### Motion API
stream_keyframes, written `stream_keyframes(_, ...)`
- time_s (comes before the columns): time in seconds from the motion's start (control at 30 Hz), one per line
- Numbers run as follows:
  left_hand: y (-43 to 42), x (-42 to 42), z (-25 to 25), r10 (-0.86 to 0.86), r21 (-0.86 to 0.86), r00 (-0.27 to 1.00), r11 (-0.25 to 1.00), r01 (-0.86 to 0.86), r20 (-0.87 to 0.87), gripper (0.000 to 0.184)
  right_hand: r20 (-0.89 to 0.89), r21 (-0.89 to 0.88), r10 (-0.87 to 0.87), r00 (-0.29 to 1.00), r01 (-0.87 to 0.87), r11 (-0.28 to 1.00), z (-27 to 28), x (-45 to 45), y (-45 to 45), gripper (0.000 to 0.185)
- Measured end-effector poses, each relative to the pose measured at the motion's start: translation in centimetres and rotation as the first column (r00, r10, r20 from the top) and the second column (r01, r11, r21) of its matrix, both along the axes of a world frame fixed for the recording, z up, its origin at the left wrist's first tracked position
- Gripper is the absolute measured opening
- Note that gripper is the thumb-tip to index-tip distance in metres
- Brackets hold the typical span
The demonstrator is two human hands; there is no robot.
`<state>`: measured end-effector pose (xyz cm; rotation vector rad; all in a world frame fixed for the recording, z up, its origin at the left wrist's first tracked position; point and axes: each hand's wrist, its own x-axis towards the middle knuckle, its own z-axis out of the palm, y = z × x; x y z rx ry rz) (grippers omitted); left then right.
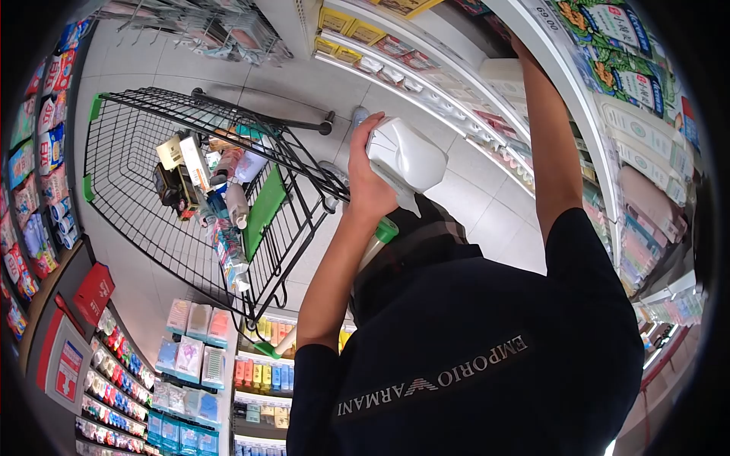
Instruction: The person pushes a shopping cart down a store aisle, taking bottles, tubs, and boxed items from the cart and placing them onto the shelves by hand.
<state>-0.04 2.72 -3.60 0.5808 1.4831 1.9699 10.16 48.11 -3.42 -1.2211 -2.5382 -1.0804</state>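
The left hand [371, 176] has hold of a white container [414, 156], raised in front of the chest. The container lies on the inner side of the palm, toward the right arm, and is tilted. 1 digit shows along its left edge, its tip near the container's upper corner; the other fingers are hidden behind it, so how far they wrap around cannot be told, but the grip is closed on the container.

The right hand [518, 47] reaches into the shelf [576, 114] and is mostly hidden under its upper white edge. Whether its fingers are open or touch anything there cannot be told. The white container is well apart from it.

The wire cart [87, 188] stands to the left, its handle [386, 230] passing below the left forearm. Inside the cart, boxes and bottles [237, 205] lie heaped near its green panel [266, 216].
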Motion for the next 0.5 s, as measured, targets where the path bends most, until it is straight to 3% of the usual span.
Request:
stream_keyframes(0.2, 0.0, 0.2, -0.8, 0.011, 0.006, 0.999, 1.0, -0.011, -0.04, 0.089, 0.024, 0.033, -0.017, 1.0, 0.016, 0.999, -1.0, -1.3, -1.9, 0.039)
stream_keyframes(0.27, -0.3, 0.4, -2.2, -0.111, 0.004, 0.99, 0.994, 0.112, -0.083, 0.112, 0.032, 0.046, -0.022, 0.999, 0.021, 0.999, -1.9, -2.8, -2.5, 0.039)
stream_keyframes(0.43, 0.0, 0.5, -2.3, -0.124, -0.132, 0.977, 0.986, 0.102, -0.172, 0.112, 0.046, 0.076, -0.042, 0.998, 0.038, 0.996, 0.0, -2.8, -8.8, 0.039)
stream_keyframes(0.47, 0.1, 0.4, -2.1, -0.152, -0.203, 0.97, 0.973, 0.113, -0.188, 0.111, -0.465, -0.302, -0.017, 0.885, -0.141, 0.943, 1.8, -3.1, -12.4, 0.039)
stream_keyframes(0.5, 0.2, 0.2, -1.6, -0.153, -0.202, 0.969, 0.973, 0.114, -0.193, 0.111, -0.818, -0.484, -0.196, 0.542, -0.463, 0.742, 4.3, -3.1, -16.9, 0.041)
